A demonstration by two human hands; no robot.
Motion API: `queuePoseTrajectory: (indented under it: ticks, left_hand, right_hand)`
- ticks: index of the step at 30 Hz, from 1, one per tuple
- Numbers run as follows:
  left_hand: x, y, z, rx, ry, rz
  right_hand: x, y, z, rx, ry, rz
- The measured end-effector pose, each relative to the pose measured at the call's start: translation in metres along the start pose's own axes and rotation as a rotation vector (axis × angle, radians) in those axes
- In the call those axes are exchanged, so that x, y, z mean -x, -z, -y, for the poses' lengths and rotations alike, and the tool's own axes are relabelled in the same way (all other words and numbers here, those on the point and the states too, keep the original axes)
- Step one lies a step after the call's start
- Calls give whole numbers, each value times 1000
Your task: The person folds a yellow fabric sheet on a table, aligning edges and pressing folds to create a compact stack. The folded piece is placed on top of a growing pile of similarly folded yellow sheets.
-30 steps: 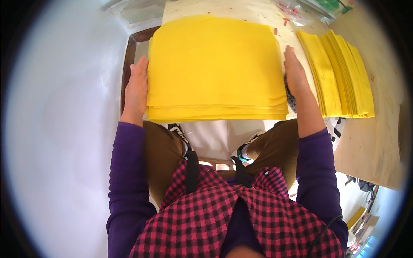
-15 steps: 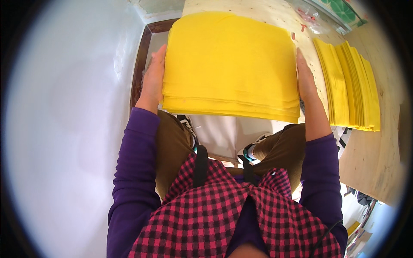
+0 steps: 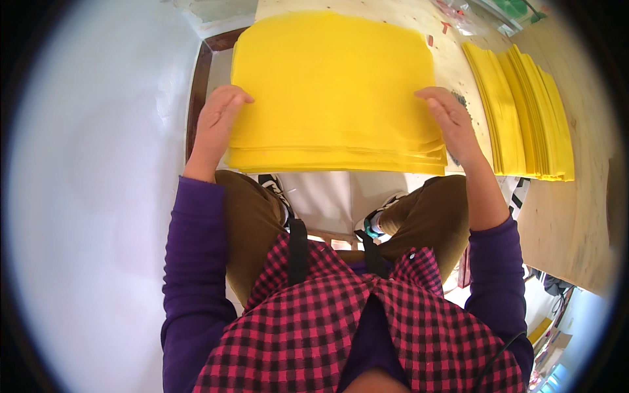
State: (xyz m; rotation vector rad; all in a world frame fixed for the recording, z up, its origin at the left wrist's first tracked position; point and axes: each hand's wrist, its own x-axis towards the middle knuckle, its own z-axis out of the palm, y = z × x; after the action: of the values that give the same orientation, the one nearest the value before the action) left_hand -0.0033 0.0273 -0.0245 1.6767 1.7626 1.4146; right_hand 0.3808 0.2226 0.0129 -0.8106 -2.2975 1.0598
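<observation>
A thick stack of yellow fabric sheets [image 3: 334,85] lies in front of me, its layered near edge slightly uneven. My left hand [image 3: 219,121] is at the stack's left edge, with its fingers bent loosely inward over the top. On the opposite side, my right hand [image 3: 452,121] mirrors it, thumb and fingers pointing in over the right edge. Both hands look loosely open and grip nothing; whether the fingertips touch the cloth I cannot tell.
Further right, a second bundle of folded yellow fabric [image 3: 524,114] rests on the wooden table [image 3: 570,223]. A white wall [image 3: 98,196] runs close on my left. Clear plastic wrapping [image 3: 458,16] lies at the far right. My knees are below the stack.
Both hands have left the stack's sides, where they were pressed flat, and now sit higher with fingers bent inward over its edges. The view has shifted slightly.
</observation>
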Motion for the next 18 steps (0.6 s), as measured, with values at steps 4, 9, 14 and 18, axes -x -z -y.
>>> queuePoseTrajectory:
  ticks: [4, 9, 14, 18]
  left_hand:
    - [-26, -9, -2, -225, -165, 109]
    - [-35, 1, -16, -321, -210, 145]
    - [-26, -12, -22, -391, -216, 185]
    - [-32, -13, -28, -357, -192, 172]
  right_hand:
    - [-30, -10, -9, 282, 94, -73]
    - [-23, -3, -12, 208, 43, -138]
    - [-20, -11, -14, 356, 92, -36]
    - [-30, -9, -15, 343, 92, -190]
